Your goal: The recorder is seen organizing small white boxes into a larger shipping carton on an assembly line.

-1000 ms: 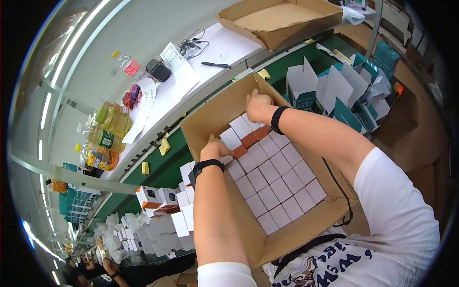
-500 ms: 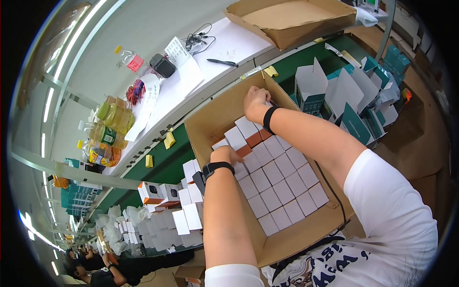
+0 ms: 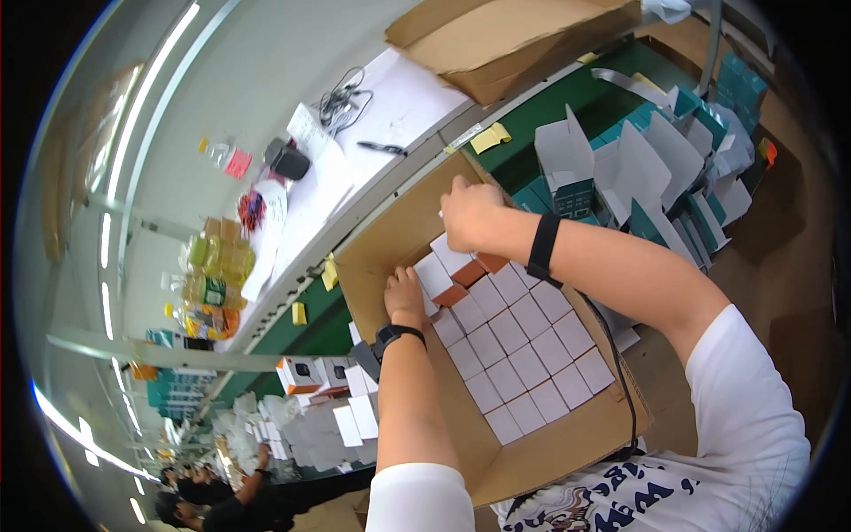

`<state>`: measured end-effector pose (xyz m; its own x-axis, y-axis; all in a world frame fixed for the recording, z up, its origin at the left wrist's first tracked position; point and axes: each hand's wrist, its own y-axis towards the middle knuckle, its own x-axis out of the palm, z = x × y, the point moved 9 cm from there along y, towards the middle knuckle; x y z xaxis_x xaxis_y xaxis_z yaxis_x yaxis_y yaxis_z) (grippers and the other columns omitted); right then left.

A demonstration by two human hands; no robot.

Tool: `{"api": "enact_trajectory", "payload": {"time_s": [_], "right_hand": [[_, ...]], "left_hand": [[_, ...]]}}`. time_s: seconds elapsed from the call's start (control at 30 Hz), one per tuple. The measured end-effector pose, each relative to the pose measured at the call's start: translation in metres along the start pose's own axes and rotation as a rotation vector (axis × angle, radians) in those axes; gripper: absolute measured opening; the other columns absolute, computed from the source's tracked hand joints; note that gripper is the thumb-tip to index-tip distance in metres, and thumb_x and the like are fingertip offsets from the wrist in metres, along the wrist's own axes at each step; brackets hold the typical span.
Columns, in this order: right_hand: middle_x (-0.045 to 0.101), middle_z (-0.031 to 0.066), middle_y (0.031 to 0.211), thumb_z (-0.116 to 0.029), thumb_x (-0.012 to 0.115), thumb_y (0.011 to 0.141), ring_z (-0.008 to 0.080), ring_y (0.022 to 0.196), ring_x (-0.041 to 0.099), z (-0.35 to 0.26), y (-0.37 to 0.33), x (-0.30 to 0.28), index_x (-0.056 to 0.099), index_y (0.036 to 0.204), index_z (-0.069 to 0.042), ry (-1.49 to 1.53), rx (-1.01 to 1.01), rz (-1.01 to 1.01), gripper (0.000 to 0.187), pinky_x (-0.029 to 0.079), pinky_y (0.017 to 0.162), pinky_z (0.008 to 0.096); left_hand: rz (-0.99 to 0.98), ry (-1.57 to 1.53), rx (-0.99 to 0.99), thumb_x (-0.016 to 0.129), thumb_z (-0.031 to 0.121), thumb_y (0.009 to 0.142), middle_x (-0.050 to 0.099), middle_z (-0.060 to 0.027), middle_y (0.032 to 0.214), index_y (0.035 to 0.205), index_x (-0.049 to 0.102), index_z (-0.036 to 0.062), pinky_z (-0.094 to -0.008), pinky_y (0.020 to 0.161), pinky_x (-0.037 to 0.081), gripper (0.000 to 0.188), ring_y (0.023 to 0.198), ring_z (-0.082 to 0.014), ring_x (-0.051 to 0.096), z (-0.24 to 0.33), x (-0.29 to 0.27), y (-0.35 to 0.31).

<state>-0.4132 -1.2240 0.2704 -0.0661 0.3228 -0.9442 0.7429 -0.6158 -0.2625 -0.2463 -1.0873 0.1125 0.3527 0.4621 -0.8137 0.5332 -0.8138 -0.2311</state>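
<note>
An opened cardboard carton (image 3: 523, 465) stands before me with rows of small white boxes (image 3: 508, 328) packed upright inside. Towards the far side some boxes sit higher, and their orange sides (image 3: 449, 295) show. My left hand (image 3: 405, 297) reaches into the far left corner, its fingers a little apart between the carton wall and the end of the raised row. At the far wall my right hand (image 3: 470, 215) is curled above the raised boxes, its thumb side touching one. A white edge peeks out by its fingers; what it grips is mostly hidden.
Flattened and opened teal-and-white boxes (image 3: 651, 168) pile up at the right. Left of the carton are more white boxes (image 3: 355, 417). Behind it a white shelf (image 3: 399, 89) holds cables, a pen, papers, bottles and a shallow cardboard tray (image 3: 496, 44). Other people (image 3: 235, 496) work at the lower left.
My left hand has moved from the raised boxes to the carton's far left corner. My right hand has come a little nearer, over the raised row. The whole view has shifted slightly.
</note>
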Motion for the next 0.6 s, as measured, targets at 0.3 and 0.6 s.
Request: {"api": "enact_trajectory", "payload": {"time_s": [0.3, 0.6], "right_hand": [[0.057, 0.0224, 0.126, -0.017, 0.071, 0.075, 0.0366, 0.102, 0.071, 0.042, -0.040, -0.010, 0.062, 0.119, 0.001, 0.148, -0.130, 0.104, 0.048, 0.059, 0.083, 0.0418], [0.057, 0.0203, 0.126, -0.022, 0.072, 0.074, 0.0351, 0.107, 0.069, 0.030, -0.038, -0.003, 0.063, 0.120, -0.002, 0.155, -0.170, 0.160, 0.051, 0.057, 0.087, 0.0432]], "left_hand": [[-0.200, -0.139, 0.118, 0.094, 0.040, 0.061, 0.056, -0.0150, 0.136, 0.144, 0.035, 0.0079, -0.0395, 0.102, 0.055, 0.108, 0.124, -0.0321, 0.061, 0.001, -0.046, 0.002], [-0.344, -0.351, -0.010, 0.086, 0.039, 0.067, 0.065, -0.0229, 0.133, 0.126, 0.067, -0.0023, -0.0404, 0.102, 0.053, 0.075, 0.124, -0.0359, 0.062, -0.007, 0.010, 0.014]]}}
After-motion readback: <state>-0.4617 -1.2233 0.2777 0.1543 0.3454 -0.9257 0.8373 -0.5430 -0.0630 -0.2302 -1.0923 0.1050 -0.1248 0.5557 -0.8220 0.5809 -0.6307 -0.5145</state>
